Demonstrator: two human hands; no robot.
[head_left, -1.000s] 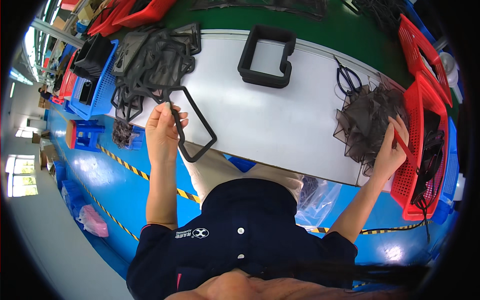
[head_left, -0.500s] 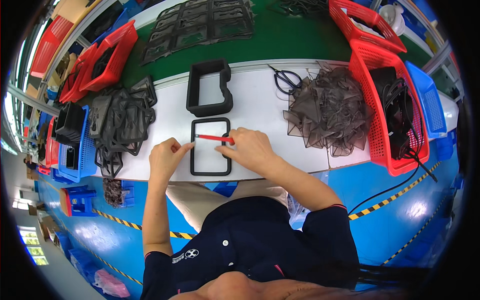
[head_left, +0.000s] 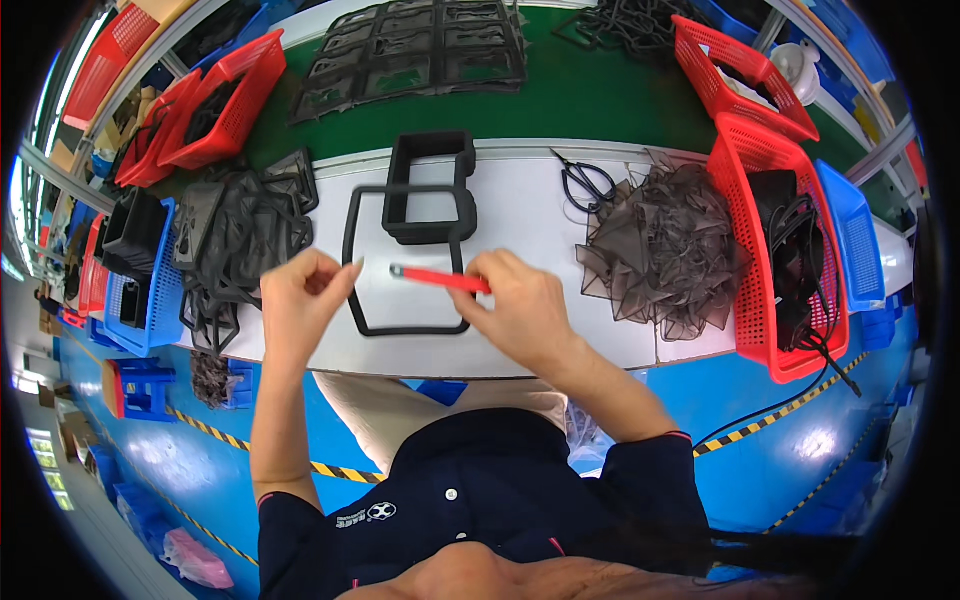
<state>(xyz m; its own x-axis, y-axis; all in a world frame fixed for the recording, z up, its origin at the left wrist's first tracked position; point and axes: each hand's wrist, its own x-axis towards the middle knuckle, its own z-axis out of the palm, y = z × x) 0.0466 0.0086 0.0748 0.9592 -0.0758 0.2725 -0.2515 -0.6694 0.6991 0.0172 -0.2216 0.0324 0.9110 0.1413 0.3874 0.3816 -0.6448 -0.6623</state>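
Observation:
My left hand [head_left: 305,305] pinches the left side of a thin black rectangular frame [head_left: 405,331], which is raised off the white tabletop. A slim red-handled tool [head_left: 438,278] with a short metal tip is gripped in my right hand [head_left: 525,305]. It points left across the frame's opening, and my right fingers are close to the frame's right side. Whether they also touch the frame, I cannot tell. Just beyond, partly overlapped by the frame's far edge, stands a thick black foam-like surround [head_left: 430,234] with one notched side.
Dark frames are heaped [head_left: 250,235] at the left. On the right lie black-handled scissors [head_left: 588,185] and a pile of dark mesh pieces [head_left: 665,245], beside a red basket [head_left: 728,190] with black cables. A sheet of joined frames [head_left: 405,75] rests on the green surface behind.
The black frame has risen from the tabletop and tilted, its far edge now overlapping the foam-like surround. My left hand has moved left, and my right hand slightly right with the red tool.

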